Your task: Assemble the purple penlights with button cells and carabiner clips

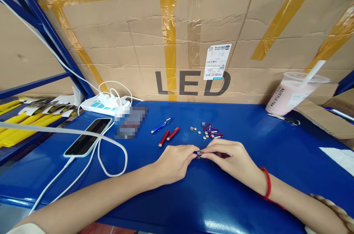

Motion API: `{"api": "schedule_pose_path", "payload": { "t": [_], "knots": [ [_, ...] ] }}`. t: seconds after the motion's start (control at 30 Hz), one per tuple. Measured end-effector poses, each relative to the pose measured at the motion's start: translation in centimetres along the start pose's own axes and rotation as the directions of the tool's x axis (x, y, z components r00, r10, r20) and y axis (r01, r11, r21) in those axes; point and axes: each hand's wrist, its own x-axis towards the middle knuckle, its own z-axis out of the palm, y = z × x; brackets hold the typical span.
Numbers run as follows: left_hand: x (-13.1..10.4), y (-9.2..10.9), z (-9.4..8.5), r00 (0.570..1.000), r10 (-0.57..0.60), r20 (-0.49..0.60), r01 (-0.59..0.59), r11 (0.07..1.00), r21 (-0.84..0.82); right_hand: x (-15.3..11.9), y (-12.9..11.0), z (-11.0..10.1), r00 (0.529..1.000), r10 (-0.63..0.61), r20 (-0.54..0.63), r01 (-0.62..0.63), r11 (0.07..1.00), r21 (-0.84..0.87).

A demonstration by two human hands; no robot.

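Observation:
Low over the blue tabletop (221,189), my left hand (174,162) is closed on a small dark blue tube, mostly hidden by its fingers. My right hand (232,154) pinches a small metal piece (199,154) at the tube's right end, and the fingertips of both hands nearly meet there. Just beyond my left hand lie two red tubes (163,139) (173,134) and a blue tube with a clip (159,127). Red and purple carabiners (215,135) and several small silver button cells (199,132) are scattered beyond my right hand.
A phone (87,140) with white cables (125,152) lies at the left, below a power strip (106,105). Next to it is a pixelated object (131,122). A tilted drink cup (289,93) stands at the back right, before a large cardboard box (132,42).

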Motion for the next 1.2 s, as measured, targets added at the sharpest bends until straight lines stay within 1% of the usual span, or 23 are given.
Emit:
{"api": "schedule_pose_path", "payload": {
  "t": [0.1, 0.2, 0.3, 0.37, 0.47, 0.53, 0.67, 0.8, 0.93, 1.1, 1.2],
  "knots": [
    [0.0, -0.05, 0.12, 1.0, 0.032, 0.002, -0.032, 0.999, -0.002, 0.37, 0.03, -0.12, 0.99, 0.141, 0.024, -0.142, 0.989, 0.039],
    [-0.05, -0.03, 0.27, 0.999, 0.043, 0.017, -0.043, 0.999, 0.004, 0.59, 0.32, -0.11, 0.956, 0.274, 0.102, -0.285, 0.951, 0.123],
    [-0.13, 0.04, 0.35, 0.999, 0.031, 0.041, -0.031, 0.999, 0.007, 0.62, 0.4, 0.03, 0.921, 0.351, 0.169, -0.379, 0.906, 0.188],
    [-0.2, 0.07, 0.35, 0.998, 0.023, 0.057, -0.023, 1.0, 0.001, 0.59, 0.23, 0.14, 0.904, 0.389, 0.178, -0.422, 0.877, 0.228],
    [-0.27, 0.06, 0.35, 0.997, 0.024, 0.068, -0.024, 1.0, -0.001, 0.52, -0.09, 0.22, 0.881, 0.442, 0.17, -0.473, 0.839, 0.269],
    [-0.3, 0.04, 0.36, 0.997, 0.03, 0.067, -0.03, 1.0, 0.003, 0.45, -0.17, 0.23, 0.861, 0.471, 0.191, -0.507, 0.815, 0.281],
    [-0.35, 0.02, 0.39, 0.998, 0.026, 0.063, -0.025, 1.0, -0.007, 0.35, 0.04, 0.24, 0.833, 0.494, 0.247, -0.551, 0.781, 0.294],
    [-0.41, -0.06, 0.53, 0.999, 0.02, 0.049, -0.019, 1.0, -0.02, 0.4, 0.03, 0.28, 0.81, 0.523, 0.266, -0.584, 0.758, 0.29],
    [-0.49, -0.24, 0.78, 0.997, 0.079, -0.018, -0.079, 0.996, 0.032, 0.51, -0.36, 0.22, 0.791, 0.545, 0.279, -0.609, 0.745, 0.273],
    [-0.51, -0.46, 0.91, 0.979, 0.18, -0.098, -0.171, 0.981, 0.091, 0.62, -0.54, 0.18, 0.772, 0.559, 0.302, -0.632, 0.726, 0.271],
    [-0.5, -0.55, 0.94, 0.974, 0.2, -0.111, -0.185, 0.974, 0.131, 0.63, -0.45, 0.23, 0.778, 0.553, 0.297, -0.624, 0.734, 0.269]
  ]
}}
